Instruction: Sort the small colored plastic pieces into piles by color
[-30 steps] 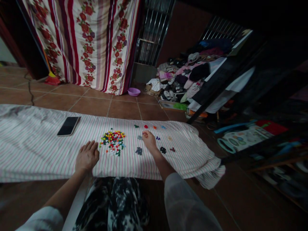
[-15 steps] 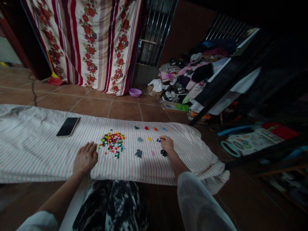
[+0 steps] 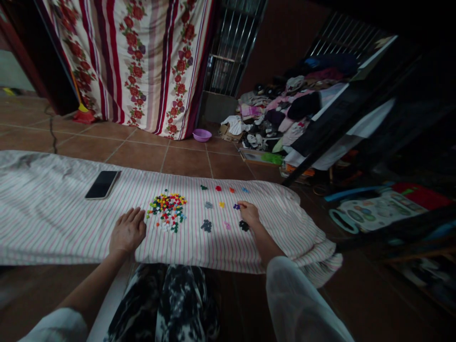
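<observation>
My left hand [image 3: 127, 230] lies flat on the striped cloth, fingers stretched out, just left of a mixed heap of small colourful beads [image 3: 167, 204]. At the right, my right hand [image 3: 250, 213] has its fingers closed in a pinch, tips touching a small purple bead cluster [image 3: 236, 206]; anything between them is too small to make out. Other single-colour clusters lie around it: yellow [image 3: 221, 204], grey [image 3: 208, 205], dark grey [image 3: 206, 225], pink [image 3: 227, 225], black [image 3: 243, 225], green [image 3: 204, 187], red [image 3: 218, 188], orange [image 3: 232, 190] and light blue [image 3: 245, 189].
A phone [image 3: 103, 185] rests on the striped cloth [image 3: 53, 204] at the left. Beyond, on the tiled floor, are a purple basin [image 3: 202, 135], a red dustpan [image 3: 84, 115] and a heap of clothes [image 3: 278, 111]. A floral curtain [image 3: 149, 61] hangs behind.
The whole view has shifted slightly. My right hand stays at the purple cluster with its fingers pinched, and my left hand keeps its place beside the mixed heap.
</observation>
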